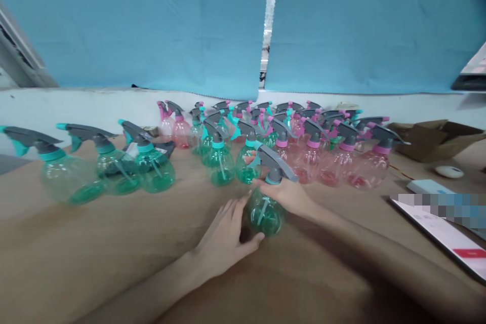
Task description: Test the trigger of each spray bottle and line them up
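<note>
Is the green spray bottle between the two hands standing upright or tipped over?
Upright. The green spray bottle stands on its base on the table, grey trigger head on top; left hand cups its body, right hand grips its neck.

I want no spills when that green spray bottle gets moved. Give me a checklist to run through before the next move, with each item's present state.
1. Left hand steadies the green spray bottle at its body: ok.
2. Right hand grips the neck under the grey trigger head: ok.
3. Head screwed tight: cannot tell.
4. Bottle standing on the table: ok, slightly tilted.
5. Free table in front of the bottle: ok.
6. Room behind it: not ok, the pink bottles and other green bottles stand close.
</note>
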Tool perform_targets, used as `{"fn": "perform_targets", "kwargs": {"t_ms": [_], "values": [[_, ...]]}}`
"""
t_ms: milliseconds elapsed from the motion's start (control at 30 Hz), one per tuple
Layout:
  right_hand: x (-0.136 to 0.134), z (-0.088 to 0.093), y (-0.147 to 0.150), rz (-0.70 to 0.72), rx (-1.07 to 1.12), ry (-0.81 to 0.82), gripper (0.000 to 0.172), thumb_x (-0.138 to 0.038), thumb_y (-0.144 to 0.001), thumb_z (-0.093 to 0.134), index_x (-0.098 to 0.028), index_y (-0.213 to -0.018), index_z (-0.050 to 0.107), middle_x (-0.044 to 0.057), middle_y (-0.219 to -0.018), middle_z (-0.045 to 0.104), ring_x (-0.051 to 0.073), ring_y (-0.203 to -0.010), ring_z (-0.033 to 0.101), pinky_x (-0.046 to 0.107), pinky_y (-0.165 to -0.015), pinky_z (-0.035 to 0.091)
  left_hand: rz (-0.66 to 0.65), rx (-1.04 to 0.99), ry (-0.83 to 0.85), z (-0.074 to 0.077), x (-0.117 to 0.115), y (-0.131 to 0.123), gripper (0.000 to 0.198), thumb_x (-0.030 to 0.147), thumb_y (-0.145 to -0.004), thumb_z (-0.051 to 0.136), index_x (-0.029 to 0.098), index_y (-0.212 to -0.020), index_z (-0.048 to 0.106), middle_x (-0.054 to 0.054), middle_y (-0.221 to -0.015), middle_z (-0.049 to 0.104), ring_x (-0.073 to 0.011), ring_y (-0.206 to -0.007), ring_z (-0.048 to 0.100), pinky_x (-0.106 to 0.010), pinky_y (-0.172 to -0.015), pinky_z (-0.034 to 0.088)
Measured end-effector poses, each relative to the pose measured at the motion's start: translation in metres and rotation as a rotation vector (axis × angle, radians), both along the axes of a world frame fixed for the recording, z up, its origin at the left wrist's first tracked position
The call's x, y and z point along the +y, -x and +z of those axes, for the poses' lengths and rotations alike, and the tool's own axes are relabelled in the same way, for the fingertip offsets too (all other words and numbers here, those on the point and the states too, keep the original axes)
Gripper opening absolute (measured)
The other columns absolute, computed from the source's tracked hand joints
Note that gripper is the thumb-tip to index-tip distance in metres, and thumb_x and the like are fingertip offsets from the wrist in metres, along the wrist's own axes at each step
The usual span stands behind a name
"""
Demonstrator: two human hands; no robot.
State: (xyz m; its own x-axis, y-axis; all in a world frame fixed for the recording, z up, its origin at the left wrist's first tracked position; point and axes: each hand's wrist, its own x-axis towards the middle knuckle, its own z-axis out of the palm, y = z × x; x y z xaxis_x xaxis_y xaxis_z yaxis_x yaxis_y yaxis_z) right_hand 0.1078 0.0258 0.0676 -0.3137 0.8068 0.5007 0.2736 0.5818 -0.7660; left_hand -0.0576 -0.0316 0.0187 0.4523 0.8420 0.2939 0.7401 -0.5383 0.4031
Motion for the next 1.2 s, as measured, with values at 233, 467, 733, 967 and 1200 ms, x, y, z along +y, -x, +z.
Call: {"fn": "perform_targets", "kwargs": {"t_ms": [233, 467, 733, 967, 1200], "values": [[0.004, -0.004, 0.027, 0.063, 0.094, -0.058, 0.044, -0.017, -0.073, 0.053, -0.025, -0.115, 0.047, 0.003, -0.107, 0.061, 0.017, -0.083, 0.060, 0.033, -0.073, 0.049, 0.051, -0.095, -0.027, -0.002, -0.008, 0.018, 0.062, 0.034, -0.081, 0.055, 0.019, -0.132, 0.022, -0.012, -0.126, 0.046, -0.0270, -0.115, 0.045, -0.044, -0.092, 0.039], [0.000, -0.003, 0.060, 0.120, 0.089, -0.085, 0.045, -0.015, -0.072, 0.053, -0.024, -0.116, 0.048, 0.004, -0.112, 0.060, 0.018, -0.095, 0.059, 0.035, -0.080, 0.048, 0.138, -0.117, -0.044, 0.004, -0.024, 0.042, 0.064, 0.038, -0.084, 0.053, 0.018, -0.134, 0.019, -0.014, -0.125, 0.044, -0.0272, -0.117, 0.042, -0.044, -0.094, 0.036], [-0.010, -0.001, 0.110, 0.297, 0.117, -0.077, 0.045, -0.022, -0.079, 0.052, -0.025, -0.123, 0.042, 0.003, -0.117, 0.056, 0.015, -0.104, 0.056, 0.031, -0.087, 0.046, 0.317, -0.154, -0.091, 0.014, -0.038, 0.070, 0.061, 0.047, -0.084, 0.052, 0.017, -0.129, 0.025, -0.013, -0.121, 0.044, -0.0275, -0.114, 0.043, -0.043, -0.091, 0.039], [-0.014, 0.013, 0.137, 0.286, -0.038, -0.051, 0.057, -0.037, -0.075, 0.059, -0.030, -0.127, 0.037, 0.004, -0.111, 0.059, 0.019, -0.094, 0.059, 0.037, -0.082, 0.048, 0.429, -0.064, -0.159, 0.020, -0.045, 0.103, 0.058, 0.055, -0.080, 0.053, 0.019, -0.122, 0.035, -0.011, -0.116, 0.050, -0.0290, -0.110, 0.046, -0.044, -0.087, 0.040], [0.007, 0.042, 0.107, 0.315, -0.422, -0.184, 0.087, -0.053, -0.055, 0.071, -0.022, -0.129, 0.037, 0.011, -0.129, 0.044, 0.027, -0.115, 0.044, 0.043, -0.089, 0.041, 0.442, 0.006, -0.243, 0.025, -0.029, 0.122, 0.063, 0.055, -0.083, 0.050, 0.019, -0.129, 0.028, -0.011, -0.123, 0.048, -0.0282, -0.112, 0.045, -0.043, -0.087, 0.039]]}}
